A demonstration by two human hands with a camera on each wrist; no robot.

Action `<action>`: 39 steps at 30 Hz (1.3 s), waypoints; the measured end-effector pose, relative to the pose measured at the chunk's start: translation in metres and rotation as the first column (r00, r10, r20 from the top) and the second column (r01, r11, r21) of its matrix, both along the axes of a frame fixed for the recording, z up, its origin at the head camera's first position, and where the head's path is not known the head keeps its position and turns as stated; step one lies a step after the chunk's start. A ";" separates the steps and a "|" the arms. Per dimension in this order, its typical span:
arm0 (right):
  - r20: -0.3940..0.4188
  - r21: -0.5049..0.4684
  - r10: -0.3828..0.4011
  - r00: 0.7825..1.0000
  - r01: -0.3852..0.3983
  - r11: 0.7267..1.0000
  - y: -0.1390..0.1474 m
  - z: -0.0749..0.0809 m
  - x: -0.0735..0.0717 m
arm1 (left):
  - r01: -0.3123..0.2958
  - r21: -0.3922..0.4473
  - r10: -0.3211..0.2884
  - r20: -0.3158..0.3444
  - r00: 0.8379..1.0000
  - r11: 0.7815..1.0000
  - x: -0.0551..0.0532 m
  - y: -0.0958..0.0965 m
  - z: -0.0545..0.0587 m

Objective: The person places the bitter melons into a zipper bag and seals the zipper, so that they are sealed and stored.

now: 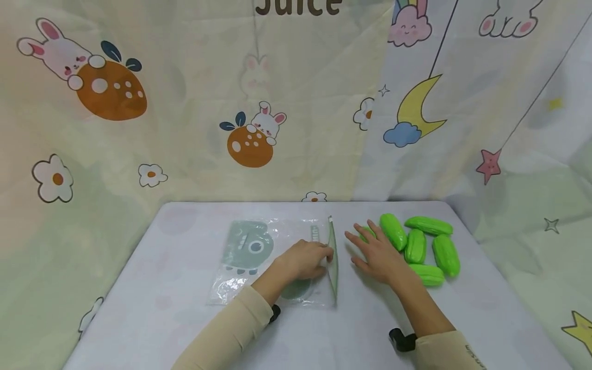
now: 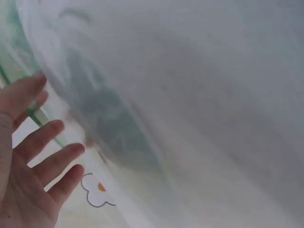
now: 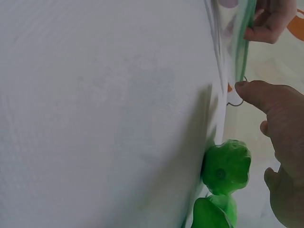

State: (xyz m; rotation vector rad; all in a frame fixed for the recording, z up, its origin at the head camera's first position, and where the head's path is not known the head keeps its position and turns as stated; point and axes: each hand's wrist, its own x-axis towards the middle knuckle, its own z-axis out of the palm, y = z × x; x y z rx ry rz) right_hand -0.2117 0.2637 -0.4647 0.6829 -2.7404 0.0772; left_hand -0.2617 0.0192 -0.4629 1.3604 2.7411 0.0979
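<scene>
The left hand (image 1: 305,259) has it pinched — thumb and fingertips on the raised green strip (image 1: 335,285) along the right edge of a clear bag (image 1: 265,257). The bag lies flat on the table from there leftward, a grey-green cartoon creature (image 1: 250,244) printed on it, the plastic wrinkled and shiny. In the left wrist view, the other fingers fan out loosely beside the film.

Across a short gap, the right hand (image 1: 376,257) hangs with fingers spread and nothing in its grasp, just beside the bright green, ridged pieces. One green piece (image 1: 368,234) sits partly hidden behind those fingers; whether they touch it, I can't tell. Five more cluster to the right — one upright-looking piece (image 1: 393,232) by the knuckles, a small one (image 1: 415,246) in the middle, others around it, one partly behind the wrist.

Further out, beige sleeves (image 1: 231,329) reach in from below, a black device (image 1: 402,340) showing at each cuff. All of it plays out on a white table (image 1: 171,288), before a pastel backdrop (image 1: 194,139) of rabbits, flowers and a yellow moon.
</scene>
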 end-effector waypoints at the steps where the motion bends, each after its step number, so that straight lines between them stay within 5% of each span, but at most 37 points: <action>1: 0.008 0.002 0.005 1.000 -0.005 1.000 -0.001 0.000 -0.001 | -0.002 0.008 0.002 0.013 1.000 1.000 0.000 -0.002 0.000; 20: 0.083 -0.078 0.087 0.993 -0.080 0.994 -0.025 -0.003 -0.019 | -0.025 0.055 0.017 0.143 0.990 0.998 0.006 -0.020 0.007; 26: 0.171 -0.075 0.114 0.979 -0.102 0.992 -0.030 -0.005 -0.024 | -0.054 0.052 0.045 0.165 0.985 0.997 0.006 -0.022 0.006; 39: 0.340 -0.041 0.038 0.940 -0.025 0.999 -0.042 -0.005 -0.028 | -0.094 0.069 0.082 0.158 0.984 0.993 0.009 -0.032 0.007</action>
